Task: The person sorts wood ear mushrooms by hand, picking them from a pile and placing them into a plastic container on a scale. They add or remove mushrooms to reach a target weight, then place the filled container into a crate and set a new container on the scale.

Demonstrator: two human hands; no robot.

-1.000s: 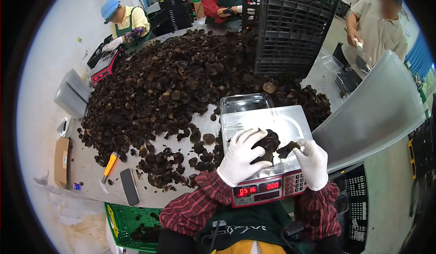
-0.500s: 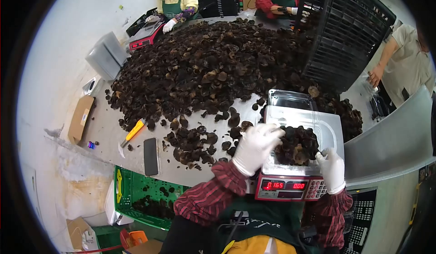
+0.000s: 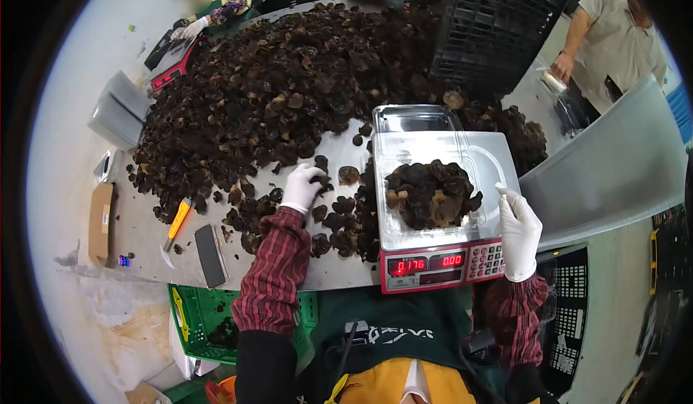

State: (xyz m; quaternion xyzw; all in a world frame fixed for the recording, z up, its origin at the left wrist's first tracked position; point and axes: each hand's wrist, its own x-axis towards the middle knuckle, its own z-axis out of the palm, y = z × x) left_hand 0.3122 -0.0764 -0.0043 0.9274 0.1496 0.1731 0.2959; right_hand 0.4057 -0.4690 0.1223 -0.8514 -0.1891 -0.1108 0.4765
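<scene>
1. The left hand (image 3: 303, 186), in a white glove, reaches out to the middle of the frame, just left of the scale (image 3: 440, 263). Its fingers are bent down and closed on one of the loose mushrooms (image 3: 339, 220) scattered on the grey surface (image 3: 144, 249).
2. More loose mushrooms lie below and to the right of that hand, between it and the scale; the piece it grips sits under its fingertips on the side facing the scale.
3. The right hand (image 3: 518, 229), also gloved, rests at the right edge of the scale with its fingers stretched out and apart, gripping nothing. One fingertip touches the rim of the clear container (image 3: 433, 151).
4. The container stands on the scale's platform, right of centre, and holds a dark portion of mushrooms (image 3: 429, 194). This portion lies just left of the right hand, apart from its palm.
5. The scale's front panel shows red digits, between the two red plaid sleeves.
6. The big mushroom pile (image 3: 289, 79) fills the upper middle of the frame, above the left hand and well apart from it.
7. A black crate (image 3: 505, 21) stands tilted at the upper right, against the pile.
8. A yellow-handled knife (image 3: 177, 220) and a dark phone (image 3: 211, 254) lie at the left, near the surface's edge.
9. A green crate (image 3: 202, 317) sits below that edge.
10. Other people work at the top left and top right.
</scene>
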